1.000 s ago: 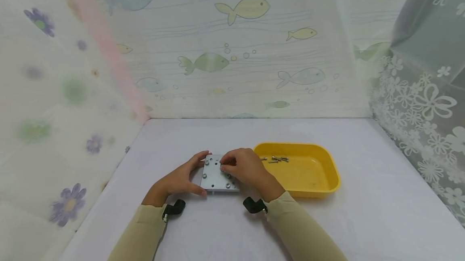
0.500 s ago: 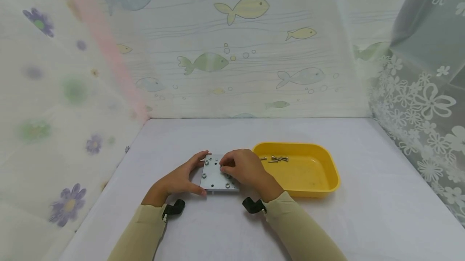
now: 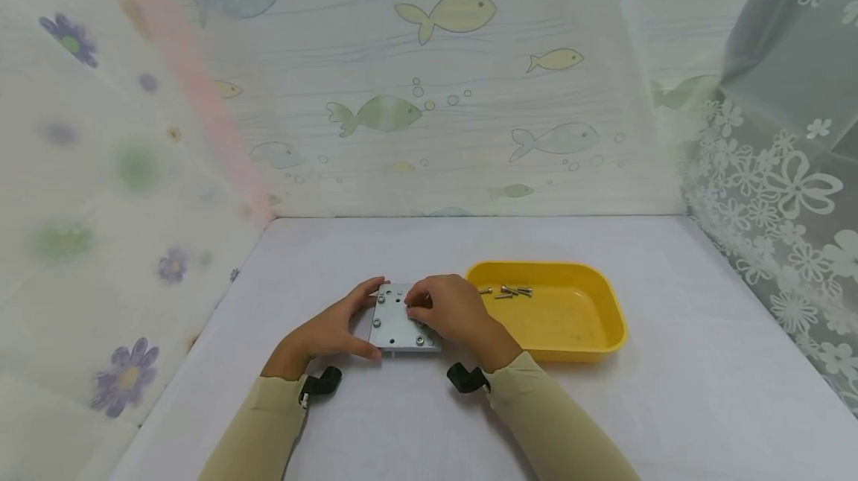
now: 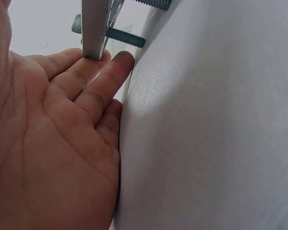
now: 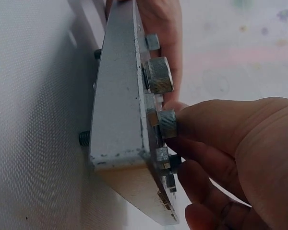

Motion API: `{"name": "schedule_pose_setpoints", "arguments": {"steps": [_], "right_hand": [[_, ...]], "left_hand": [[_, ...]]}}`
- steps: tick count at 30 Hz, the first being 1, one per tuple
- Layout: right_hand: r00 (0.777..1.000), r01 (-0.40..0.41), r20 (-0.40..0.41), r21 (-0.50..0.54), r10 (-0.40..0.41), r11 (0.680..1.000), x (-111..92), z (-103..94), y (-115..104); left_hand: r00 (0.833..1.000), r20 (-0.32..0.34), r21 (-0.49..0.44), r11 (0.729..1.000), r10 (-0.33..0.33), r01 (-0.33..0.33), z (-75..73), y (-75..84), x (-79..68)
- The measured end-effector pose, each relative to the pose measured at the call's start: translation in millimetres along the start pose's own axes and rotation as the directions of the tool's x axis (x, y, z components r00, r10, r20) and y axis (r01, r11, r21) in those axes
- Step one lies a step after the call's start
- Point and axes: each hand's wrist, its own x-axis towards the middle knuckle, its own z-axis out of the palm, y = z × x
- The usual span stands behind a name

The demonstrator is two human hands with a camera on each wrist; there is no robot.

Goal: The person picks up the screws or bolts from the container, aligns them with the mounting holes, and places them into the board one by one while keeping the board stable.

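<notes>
A thick silver metal plate (image 3: 397,330) with holes and several socket-head screws stands just above the white table surface, screw ends poking out below. My left hand (image 3: 327,330) grips its left side, thumb at the near corner and fingers at the far one. A threaded screw end (image 4: 127,37) shows under the plate in the left wrist view. My right hand (image 3: 459,310) pinches a screw at the plate's upper right between thumb and fingertips, which mostly hide it. Close by in the right wrist view are screw heads (image 5: 161,75) along the plate's face.
To the right of the plate stands a yellow tray (image 3: 613,325), behind the right wrist. Several loose screws (image 3: 507,290) lie in its left part. Patterned curtains (image 3: 469,168) hang around the table's back and sides.
Hardly anything differs. The right hand's fingertips shift very slightly at the screw, while the left hand and the plate keep their place.
</notes>
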Motion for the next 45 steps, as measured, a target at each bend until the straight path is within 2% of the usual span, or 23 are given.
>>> {"name": "schedule_pose_setpoints", "arguments": {"steps": [28,36,40,45], "right_hand": [[1.000,0.003,-0.006,0.045,-0.003,0.999,1,-3.2,2],[1.000,0.008,0.001,0.053,-0.008,0.999,2,-11.6,1],[1.000,0.015,0.006,0.023,-0.016,1.000,3,-18.3,0],[1.000,0.011,0.012,0.039,-0.012,0.999,2,-30.2,0]], "left_hand": [[1.000,-0.003,0.004,1.000,0.001,-0.001,0.1,-0.5,1.1],[1.000,-0.017,0.010,1.000,0.014,-0.014,1.9,-4.6,1.5],[1.000,-0.020,0.010,1.000,0.003,-0.003,1.5,-6.5,1.6],[1.000,-0.019,0.014,1.000,-0.004,0.004,1.2,-5.0,2.8]]}}
